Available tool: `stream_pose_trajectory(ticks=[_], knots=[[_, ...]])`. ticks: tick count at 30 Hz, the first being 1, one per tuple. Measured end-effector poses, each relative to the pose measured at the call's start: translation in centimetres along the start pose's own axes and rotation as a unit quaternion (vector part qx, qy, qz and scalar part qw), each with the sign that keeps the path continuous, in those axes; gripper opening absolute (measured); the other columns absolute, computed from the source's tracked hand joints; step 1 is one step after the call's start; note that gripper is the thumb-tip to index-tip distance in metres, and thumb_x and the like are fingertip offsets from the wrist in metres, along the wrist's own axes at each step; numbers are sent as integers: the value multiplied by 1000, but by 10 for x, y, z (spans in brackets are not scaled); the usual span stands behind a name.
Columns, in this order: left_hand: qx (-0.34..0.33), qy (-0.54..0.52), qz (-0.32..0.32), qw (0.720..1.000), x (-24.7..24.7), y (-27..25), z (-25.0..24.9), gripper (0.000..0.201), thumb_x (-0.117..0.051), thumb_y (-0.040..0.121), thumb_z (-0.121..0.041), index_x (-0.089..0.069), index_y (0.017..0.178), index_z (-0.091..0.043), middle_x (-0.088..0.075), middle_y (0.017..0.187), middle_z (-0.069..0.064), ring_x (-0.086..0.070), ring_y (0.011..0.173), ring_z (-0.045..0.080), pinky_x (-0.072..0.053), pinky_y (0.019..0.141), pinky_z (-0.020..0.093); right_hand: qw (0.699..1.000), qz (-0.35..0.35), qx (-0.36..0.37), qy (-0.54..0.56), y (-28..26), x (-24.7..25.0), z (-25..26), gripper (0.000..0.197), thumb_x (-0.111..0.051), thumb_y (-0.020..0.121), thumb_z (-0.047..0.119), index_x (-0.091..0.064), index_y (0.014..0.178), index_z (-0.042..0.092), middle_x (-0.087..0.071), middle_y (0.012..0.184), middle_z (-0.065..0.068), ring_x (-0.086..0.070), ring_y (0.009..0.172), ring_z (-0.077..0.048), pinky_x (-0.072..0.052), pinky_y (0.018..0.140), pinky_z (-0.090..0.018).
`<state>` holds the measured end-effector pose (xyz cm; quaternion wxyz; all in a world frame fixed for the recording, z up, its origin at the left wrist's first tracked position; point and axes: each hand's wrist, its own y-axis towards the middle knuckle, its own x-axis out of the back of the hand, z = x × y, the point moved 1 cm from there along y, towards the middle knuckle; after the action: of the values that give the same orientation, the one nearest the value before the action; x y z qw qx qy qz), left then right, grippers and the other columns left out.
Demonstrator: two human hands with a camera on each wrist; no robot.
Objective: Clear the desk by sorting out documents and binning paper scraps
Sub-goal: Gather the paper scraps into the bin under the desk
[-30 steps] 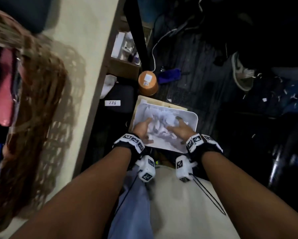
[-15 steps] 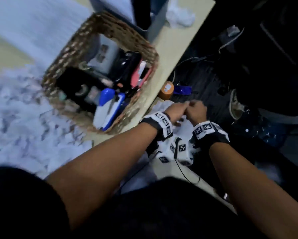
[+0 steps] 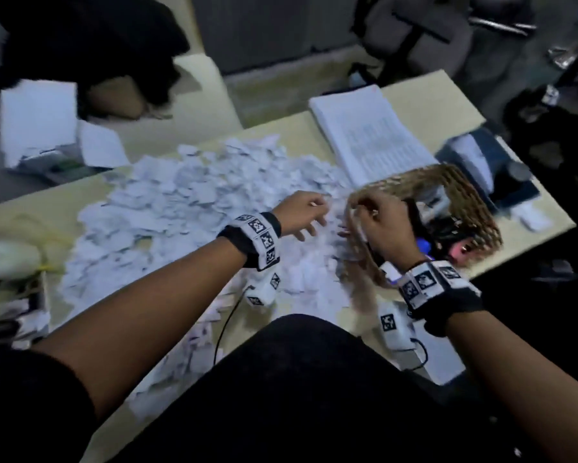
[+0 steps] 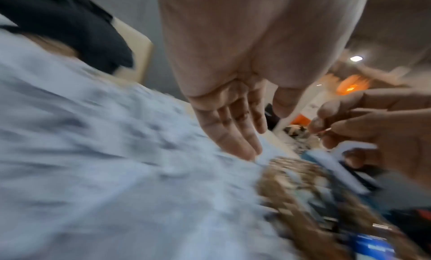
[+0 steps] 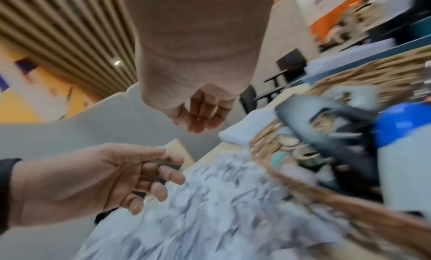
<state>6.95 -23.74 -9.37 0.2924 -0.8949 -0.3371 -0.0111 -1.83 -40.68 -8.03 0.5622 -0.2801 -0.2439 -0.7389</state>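
A wide heap of white paper scraps [image 3: 187, 208] covers the middle of the desk [image 3: 448, 105]. My left hand [image 3: 301, 215] hovers over the heap's right side with fingers relaxed and spread, holding nothing. The left wrist view shows its straight fingers [image 4: 233, 135] pointing down at the scraps [image 4: 93, 171]. My right hand [image 3: 378, 222] hangs above the left rim of a wicker basket [image 3: 464, 195]; its fingers [image 5: 200, 116] are curled, with nothing seen in them. A stack of printed documents [image 3: 371, 135] lies behind the basket.
The basket holds stationery, including a blue-capped item [image 5: 401, 123]. A dark tray with papers [image 3: 481, 162] stands at the far right. Loose sheets [image 3: 37, 118] and a black bag [image 3: 90, 45] lie at the far left. An office chair [image 3: 414, 31] stands behind the desk.
Both hands have risen from the white bin on the floor beside the desk to the scrap heap on the desk. The head view has swung from the floor up to the desktop.
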Motion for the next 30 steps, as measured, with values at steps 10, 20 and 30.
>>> stream_pose_trajectory(ticks=[10, 20, 30], knots=[[104, 213, -269, 934, 139, -53, 169, 25, -56, 92, -26, -58, 116, -20, -45, 137, 9, -39, 127, 33, -39, 103, 43, 931, 282, 30, -231, 58, -172, 37, 63, -69, 82, 33, -45, 139, 24, -29, 149, -15, -32, 135, -36, -37, 105, -47], [84, 278, -278, 916, 131, -11, 175, 79, -61, 77, -65, -29, 145, -40, -1, 162, -2, -6, 147, 31, -25, 112, 57, 902, 291, 125, -292, 150, -221, 20, 105, -45, 65, 88, -3, 150, 43, 1, 162, -9, 1, 147, -42, -17, 107, -74], [81, 382, -305, 869, 106, 40, 166, 58, -62, 80, -54, -50, 130, -27, -25, 152, 16, -36, 127, 39, -45, 90, 53, 872, 232, 326, -283, 154, -225, -1, 37, -42, 97, 48, -56, 115, 18, -51, 125, -10, -48, 104, -31, -49, 73, -44]])
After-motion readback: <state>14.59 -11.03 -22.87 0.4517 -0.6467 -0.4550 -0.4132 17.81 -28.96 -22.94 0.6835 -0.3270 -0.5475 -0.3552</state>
